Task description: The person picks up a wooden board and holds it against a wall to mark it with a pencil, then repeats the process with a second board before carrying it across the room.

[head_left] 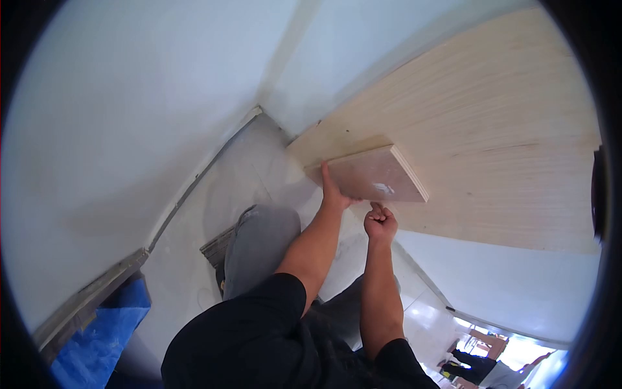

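head view: small board [370, 175] at centre, against large panel [512, 129]
left hand [334, 193]: fingers spread at its lower-left edge
right hand [380, 223]: fingers curled under lower edge
open floor [223, 172]: left of centre

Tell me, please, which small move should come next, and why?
Perhaps open the right hand and support the small board at its right end: the left hand holds it near the left end, while the right hand is curled just below the lower edge.

No readable text, labels, brands, numbers or signs.
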